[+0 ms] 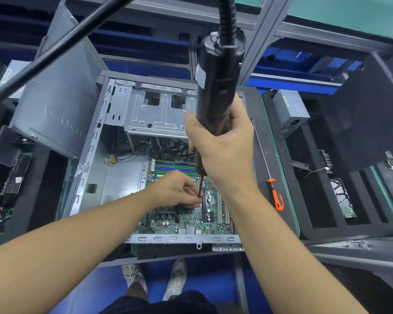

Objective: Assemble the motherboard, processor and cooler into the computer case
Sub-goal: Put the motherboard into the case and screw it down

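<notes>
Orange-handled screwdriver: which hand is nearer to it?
Right. The right hand grips the electric driver just left of the orange-handled screwdriver; the left hand pinches the bit farther left.

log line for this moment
right hand grips electric screwdriver | left hand pinches bit | motherboard lies in case

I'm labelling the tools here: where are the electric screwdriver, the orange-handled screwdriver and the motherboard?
electric screwdriver (216, 91), head view, on its upper black body.
orange-handled screwdriver (279, 201), head view, on its orange handle.
motherboard (182, 219), head view, on the green board's lower part.
</notes>
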Action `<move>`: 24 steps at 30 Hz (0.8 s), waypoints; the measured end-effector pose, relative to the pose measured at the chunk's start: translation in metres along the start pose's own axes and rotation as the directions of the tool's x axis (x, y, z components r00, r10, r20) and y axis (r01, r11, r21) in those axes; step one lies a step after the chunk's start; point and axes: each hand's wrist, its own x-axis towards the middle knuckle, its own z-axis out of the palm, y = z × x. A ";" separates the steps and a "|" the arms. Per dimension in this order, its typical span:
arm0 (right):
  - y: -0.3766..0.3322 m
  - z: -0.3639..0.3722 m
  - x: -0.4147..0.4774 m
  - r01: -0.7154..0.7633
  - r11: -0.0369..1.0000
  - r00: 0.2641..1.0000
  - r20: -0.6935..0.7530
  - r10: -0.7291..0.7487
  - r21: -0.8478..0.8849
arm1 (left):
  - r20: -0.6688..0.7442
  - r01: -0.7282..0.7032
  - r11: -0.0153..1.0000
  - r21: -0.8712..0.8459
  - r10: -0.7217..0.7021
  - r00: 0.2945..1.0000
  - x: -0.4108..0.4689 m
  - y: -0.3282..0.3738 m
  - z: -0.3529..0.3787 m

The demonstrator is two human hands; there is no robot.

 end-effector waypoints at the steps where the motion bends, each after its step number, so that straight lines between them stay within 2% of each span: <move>1: 0.000 0.000 0.000 0.002 1.000 1.000 -0.003 -0.002 -0.005 | -0.017 -0.015 1.000 0.027 0.016 1.000 -0.001 0.001 0.001; 5: 0.001 -0.001 0.000 0.010 1.000 1.000 0.000 -0.010 -0.024 | -0.065 -0.130 0.965 0.226 0.148 0.987 -0.002 0.008 0.003; 8: 0.001 -0.002 0.000 0.025 0.999 1.000 0.011 -0.025 -0.038 | -0.116 -0.245 0.854 0.459 0.331 0.937 -0.003 0.010 0.008; 11: 0.002 -0.003 0.001 0.036 0.998 0.999 0.013 -0.035 -0.047 | -0.125 -0.280 0.778 0.562 0.414 0.902 -0.001 0.009 0.007; 15: 0.004 -0.006 0.000 0.022 0.998 1.000 0.001 -0.022 -0.050 | -0.077 -0.287 0.743 0.605 0.413 0.908 0.002 0.007 0.006; 19: 0.007 -0.007 -0.003 0.015 0.998 1.000 -0.002 -0.015 -0.056 | -0.094 -0.306 0.797 0.520 0.409 0.908 -0.001 0.006 0.004; 24: 0.007 -0.003 -0.004 0.021 0.997 0.999 -0.024 -0.023 -0.068 | -0.061 -0.248 0.808 0.535 0.330 0.942 -0.004 0.011 0.002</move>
